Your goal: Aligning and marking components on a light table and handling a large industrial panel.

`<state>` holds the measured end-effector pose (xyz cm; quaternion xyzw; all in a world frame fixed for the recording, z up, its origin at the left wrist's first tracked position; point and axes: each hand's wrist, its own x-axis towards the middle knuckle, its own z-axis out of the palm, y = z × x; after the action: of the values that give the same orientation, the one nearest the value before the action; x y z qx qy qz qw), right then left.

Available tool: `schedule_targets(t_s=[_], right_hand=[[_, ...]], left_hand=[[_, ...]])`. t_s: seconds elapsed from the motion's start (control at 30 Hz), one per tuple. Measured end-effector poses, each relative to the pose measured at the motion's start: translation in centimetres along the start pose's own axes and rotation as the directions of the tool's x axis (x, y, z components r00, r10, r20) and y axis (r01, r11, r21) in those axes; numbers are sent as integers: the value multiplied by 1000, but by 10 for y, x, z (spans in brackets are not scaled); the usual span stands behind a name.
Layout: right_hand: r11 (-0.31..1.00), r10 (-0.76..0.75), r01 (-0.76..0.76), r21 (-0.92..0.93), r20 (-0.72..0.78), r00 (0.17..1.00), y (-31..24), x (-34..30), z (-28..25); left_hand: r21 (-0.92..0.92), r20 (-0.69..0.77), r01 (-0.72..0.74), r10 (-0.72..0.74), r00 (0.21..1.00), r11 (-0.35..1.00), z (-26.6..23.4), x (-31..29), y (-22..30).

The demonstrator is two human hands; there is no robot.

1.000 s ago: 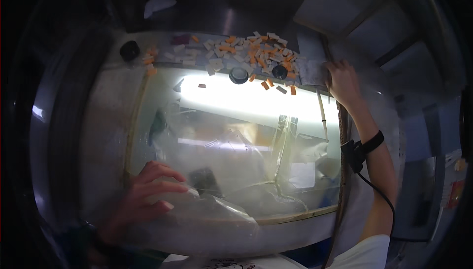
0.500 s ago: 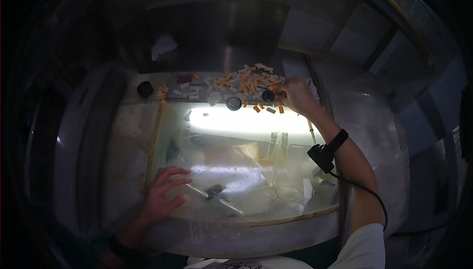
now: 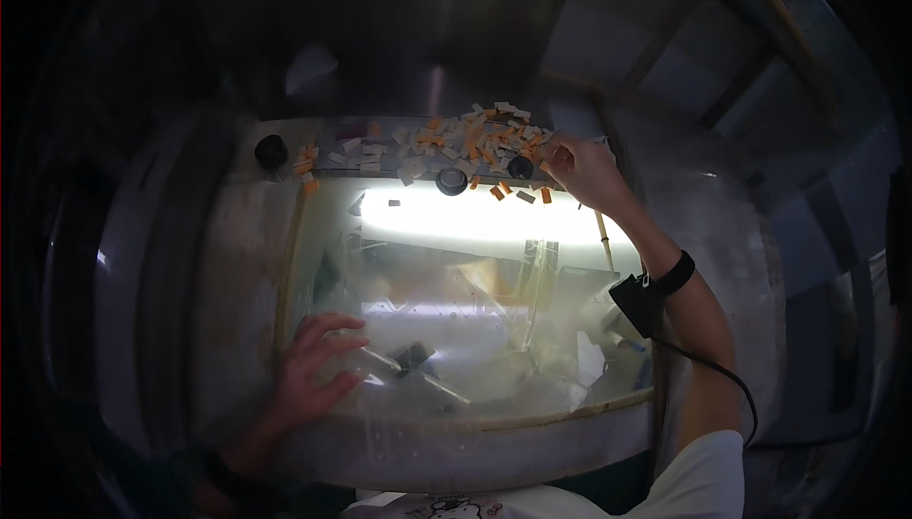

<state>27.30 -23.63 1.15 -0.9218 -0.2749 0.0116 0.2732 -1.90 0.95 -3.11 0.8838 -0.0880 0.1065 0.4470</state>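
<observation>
At the right end of a heap of small white and orange block-like pieces, my right hand has its fingertips drawn together in a pinch. Whatever may be between them is too small and shaded to make out. A small black round object lies just left of those fingers. My left hand hovers or rests by the left side of a lit glass panel, its fingers apart and nothing in them. Whether it touches the glass I cannot tell.
A round dark object with a grey top sits at the panel's far edge. A black cylinder stands far left beside a few orange pieces. A thin stick lies at the panel's right. A cable trails from my right wrist.
My right hand has shifted slightly right and away from the black round object, its fingers now at the heap's right edge. My left hand has stayed nearly still. The view has shifted slightly.
</observation>
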Motion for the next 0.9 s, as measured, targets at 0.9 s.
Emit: schedule_targets(t_s=[0.9], right_hand=[[893,-449,414,174,297,843,-59,-55,59]], left_hand=[[106,-20,-142,145,989,984,-3,4,3]])
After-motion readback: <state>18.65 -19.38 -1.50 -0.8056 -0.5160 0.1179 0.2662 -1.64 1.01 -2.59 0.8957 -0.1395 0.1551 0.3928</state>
